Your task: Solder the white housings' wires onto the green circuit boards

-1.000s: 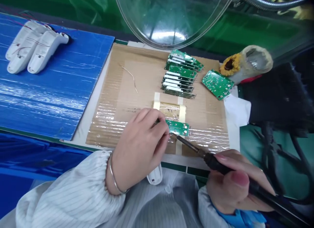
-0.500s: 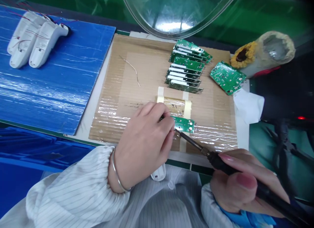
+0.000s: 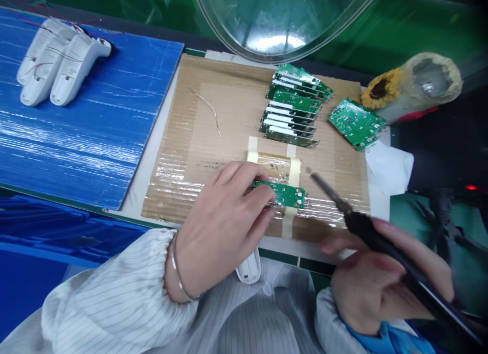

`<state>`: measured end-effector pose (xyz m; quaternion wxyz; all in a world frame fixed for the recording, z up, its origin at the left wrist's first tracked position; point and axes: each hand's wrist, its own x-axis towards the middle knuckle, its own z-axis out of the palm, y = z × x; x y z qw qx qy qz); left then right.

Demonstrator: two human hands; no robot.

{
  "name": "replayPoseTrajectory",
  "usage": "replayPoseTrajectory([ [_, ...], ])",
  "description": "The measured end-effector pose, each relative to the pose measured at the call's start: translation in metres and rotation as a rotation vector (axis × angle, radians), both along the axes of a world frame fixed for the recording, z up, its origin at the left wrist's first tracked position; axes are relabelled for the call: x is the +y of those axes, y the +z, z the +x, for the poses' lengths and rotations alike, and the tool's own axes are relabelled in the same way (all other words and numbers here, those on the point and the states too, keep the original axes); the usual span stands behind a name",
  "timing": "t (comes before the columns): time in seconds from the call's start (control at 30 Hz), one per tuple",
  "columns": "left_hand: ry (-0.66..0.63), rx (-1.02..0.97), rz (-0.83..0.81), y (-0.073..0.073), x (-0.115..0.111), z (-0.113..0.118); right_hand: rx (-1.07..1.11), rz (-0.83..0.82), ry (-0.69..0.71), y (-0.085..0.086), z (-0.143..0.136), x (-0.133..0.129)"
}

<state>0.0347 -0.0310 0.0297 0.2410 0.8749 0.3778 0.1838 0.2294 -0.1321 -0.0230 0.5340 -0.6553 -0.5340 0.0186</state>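
My left hand [image 3: 224, 222] is closed on the left end of a small green circuit board [image 3: 290, 195], its fingertips pinched there and partly hidden. The board lies beside a taped brown block [image 3: 273, 166] on the cardboard. To the right, my right hand [image 3: 389, 272] is wrapped round a black soldering iron [image 3: 375, 238]. The iron's tip is raised off the board, up and to its right, and blurred. Below my left hand, part of a white plastic housing [image 3: 248, 268] shows near my lap.
Upright circuit boards [image 3: 292, 115] stand in rows on the cardboard [image 3: 171, 156], with more boards [image 3: 356, 123] at the right. A thin wire [image 3: 212, 110], white housings [image 3: 72, 64], a flower-trimmed jar [image 3: 419, 85], white tissue [image 3: 391, 168] and pliers [image 3: 444, 217] lie around.
My right hand has lifted the iron's tip away from the board, up and to the right. My left hand stays at the board. The whole view has shifted slightly.
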Motion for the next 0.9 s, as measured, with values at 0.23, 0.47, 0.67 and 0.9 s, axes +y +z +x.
replayPoseTrajectory([
  [0.23, 0.248, -0.203, -0.130, -0.001, -0.001, -0.039, -0.096, -0.249, 0.026, 0.010, -0.012, 0.018],
  [0.47, 0.208, -0.281, -0.319, -0.012, -0.005, -0.040, 0.059, -0.048, 0.193, 0.018, -0.016, 0.012],
  [0.67, 0.180, -0.247, -0.288, -0.016, -0.008, -0.040, -0.092, -0.116, 0.217, 0.021, -0.011, -0.005],
  [0.9, 0.155, -0.242, -0.226, -0.020, -0.011, -0.041, -0.089, -0.110, 0.226, 0.024, -0.021, -0.007],
])
